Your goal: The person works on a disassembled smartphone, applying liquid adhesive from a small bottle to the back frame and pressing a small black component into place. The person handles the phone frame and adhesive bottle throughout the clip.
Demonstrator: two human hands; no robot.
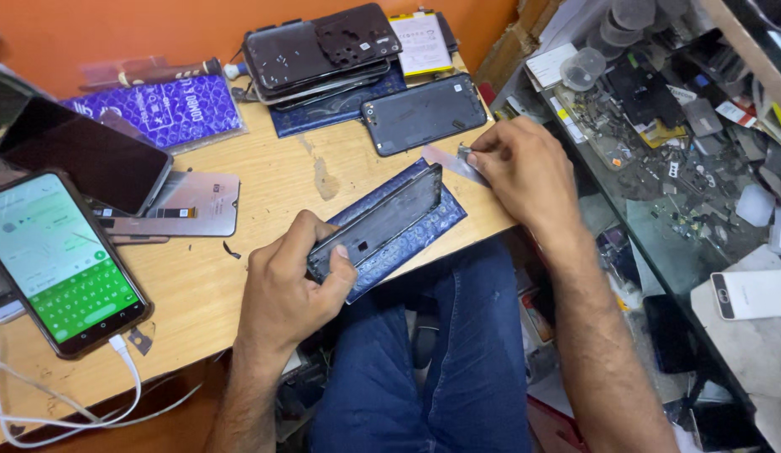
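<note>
My left hand [294, 281] grips a dark phone frame [382, 220] by its near end and holds it tilted on edge over a blue patterned pad [424, 231] at the table's front edge. My right hand [516, 164] pinches a small metal part [463, 153] at the end of a thin grey strip [447, 161], just right of the frame's far end. A dark grey phone back cover [424, 113] lies face down just beyond my right hand.
A lit phone with a green keyboard [59, 260] lies at left on a white cable [126, 369]. Beside it lie a dark phone [84, 155] and a silver screen panel [189, 205]. Stacked phone parts [319, 50] sit at the back. A glass counter [659, 243] with small parts stands at right.
</note>
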